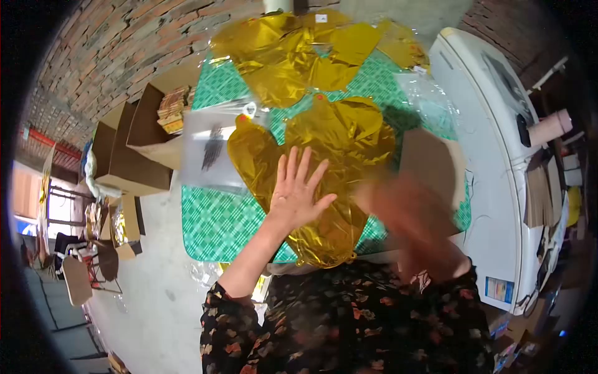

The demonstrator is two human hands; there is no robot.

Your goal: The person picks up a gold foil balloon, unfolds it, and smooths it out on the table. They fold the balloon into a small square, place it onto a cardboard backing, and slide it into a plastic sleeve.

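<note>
A flat gold foil balloon (349, 134) lies on the green checked tablecloth (215, 218) in front of me. My left hand (299, 190) rests on it with fingers spread, palm down. Over the balloon's right side my right hand (398, 202) is smeared by motion, so its fingers do not show clearly. More gold foil balloons (280, 56) are spread at the far end of the table. Left of the balloon under my hand lies a stack of clear plastic bags (208, 149) with dark print.
Open cardboard boxes (146, 134) stand left of the table, one holding small packs (174, 109). A piece of cardboard (430, 162) and clear plastic film (430, 96) lie on the table's right. A white appliance (492, 187) borders the right side. A chair (78, 280) stands at far left.
</note>
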